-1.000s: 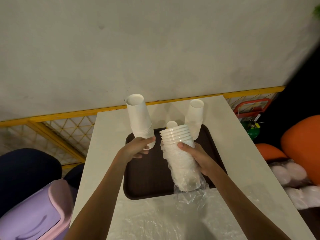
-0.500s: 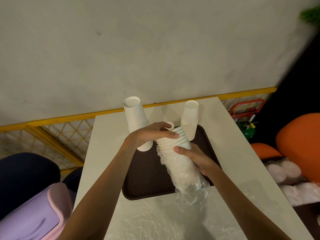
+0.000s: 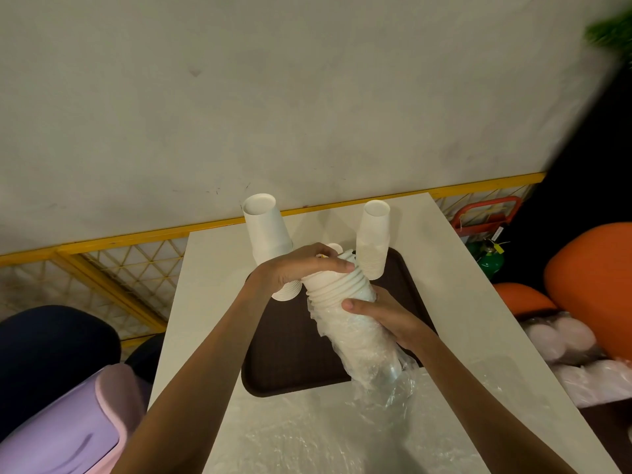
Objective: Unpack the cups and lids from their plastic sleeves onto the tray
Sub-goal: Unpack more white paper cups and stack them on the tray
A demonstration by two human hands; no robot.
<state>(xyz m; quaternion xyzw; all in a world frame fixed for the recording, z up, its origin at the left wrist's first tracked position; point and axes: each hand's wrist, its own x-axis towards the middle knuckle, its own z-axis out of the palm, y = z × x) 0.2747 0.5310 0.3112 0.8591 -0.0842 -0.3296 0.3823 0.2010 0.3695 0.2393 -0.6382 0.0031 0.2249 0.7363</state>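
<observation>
While tilted above tray (image 3: pixel 284 354), lies along 5-to-11 o'clock line: stack (image 3: pixel 338 289), rims at 11, clear of sleeve (image 3: pixel 369 357). Gripped mid-length through sleeve by right hand (image 3: pixel 390 316). Clasped at rims by left hand (image 3: pixel 297 268), nearer; likely pull toward 11.

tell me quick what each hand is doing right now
Left hand: closed over the rim end of the cup stack.
Right hand: closed round the plastic sleeve, lower on that stack.
</observation>
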